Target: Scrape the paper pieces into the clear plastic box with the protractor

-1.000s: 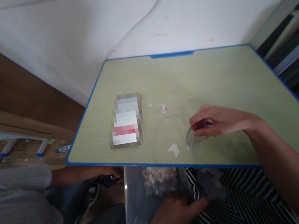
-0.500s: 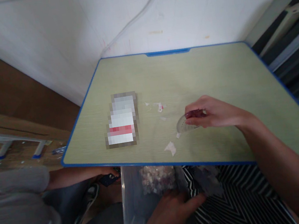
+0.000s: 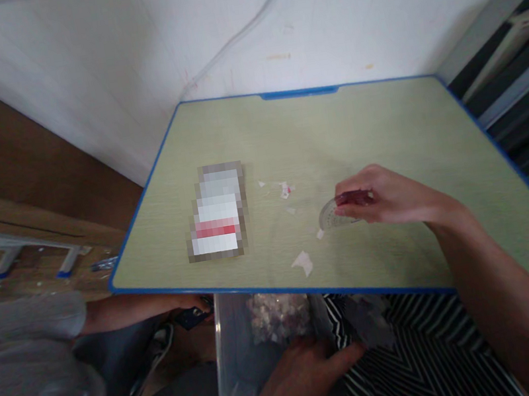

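Observation:
My right hand rests on the green, blue-edged table, its fingers pinched on a clear plastic protractor that lies flat on the tabletop. My left hand is below the table's front edge, fingers curled on the side of a clear plastic container that holds small pale and pinkish scraps. Torn paper scraps lie on the table just left of the protractor.
A blurred white and red packet lies on the table's left part. Another person in grey sits at the left, a hand under the table edge on a dark object. A white wall stands behind; a dark slatted frame at right.
My right hand has slid the protractor a little up and away from the front edge. My left hand has stayed on the container.

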Demonstrator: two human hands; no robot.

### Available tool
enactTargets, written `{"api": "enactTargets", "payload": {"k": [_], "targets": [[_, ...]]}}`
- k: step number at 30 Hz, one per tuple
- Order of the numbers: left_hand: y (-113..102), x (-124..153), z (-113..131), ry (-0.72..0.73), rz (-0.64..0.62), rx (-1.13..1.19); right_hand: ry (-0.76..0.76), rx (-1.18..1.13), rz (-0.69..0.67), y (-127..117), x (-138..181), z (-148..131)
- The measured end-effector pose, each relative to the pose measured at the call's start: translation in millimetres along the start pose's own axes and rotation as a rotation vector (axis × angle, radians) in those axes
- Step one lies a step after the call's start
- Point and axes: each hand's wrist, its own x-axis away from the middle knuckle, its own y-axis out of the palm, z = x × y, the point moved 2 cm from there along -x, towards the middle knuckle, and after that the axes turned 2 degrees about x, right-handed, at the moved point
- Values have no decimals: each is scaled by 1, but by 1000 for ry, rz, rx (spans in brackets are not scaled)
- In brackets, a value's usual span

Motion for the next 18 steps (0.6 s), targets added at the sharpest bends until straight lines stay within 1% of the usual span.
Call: {"api": "enactTargets", "payload": {"k": [2,4,7,9,18], "targets": [[0,0,0,1,-9,10,-8,23,-5,-1,1,0],[-2,1,1,-5,-12,12,-7,62,26,-2,2,0],[-3,1,2,-16,10,-3,-14,105,44,-3,4,0],[-3,1,3,-6,28,-4,-31,111,18,-2,5,0],[0,0,2,-12,18,7,23,139,60,-1,4,1]]}}
